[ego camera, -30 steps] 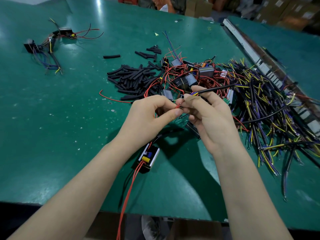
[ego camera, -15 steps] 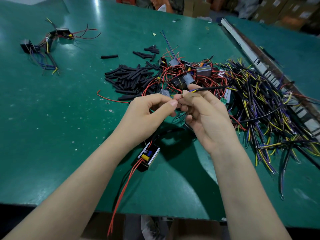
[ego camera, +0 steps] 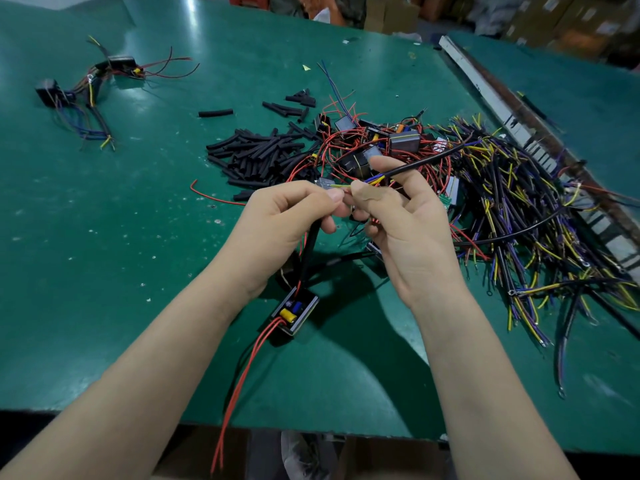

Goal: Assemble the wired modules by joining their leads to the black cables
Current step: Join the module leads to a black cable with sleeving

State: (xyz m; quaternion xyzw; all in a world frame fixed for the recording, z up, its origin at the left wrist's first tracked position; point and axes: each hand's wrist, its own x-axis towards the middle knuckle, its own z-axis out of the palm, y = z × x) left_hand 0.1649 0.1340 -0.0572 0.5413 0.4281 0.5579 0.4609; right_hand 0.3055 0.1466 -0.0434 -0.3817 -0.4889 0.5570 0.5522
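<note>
A small open module (ego camera: 294, 311) with a yellow capacitor hangs just above the green table (ego camera: 104, 237), its red wires trailing over the front edge. Its lead runs up through a black sleeve into my left hand (ego camera: 284, 223), which pinches the lead's tip between thumb and forefinger. My right hand (ego camera: 401, 223) pinches the stripped yellow and blue ends of a black cable (ego camera: 426, 161) that stretches away to the upper right. The two hands' fingertips meet, with the thin wire ends joined between them.
Behind my hands lie a heap of black sleeve pieces (ego camera: 259, 157), a tangle of modules with red wires (ego camera: 374, 147) and a big pile of black cables (ego camera: 540, 216) at right. Two joined assemblies (ego camera: 86, 88) rest far left. A metal rail (ego camera: 512, 126) borders the table's right.
Both hands have risen slightly and stay together at the wire ends; the red lead tip seen earlier is now hidden between the fingertips. The hanging module has hardly moved.
</note>
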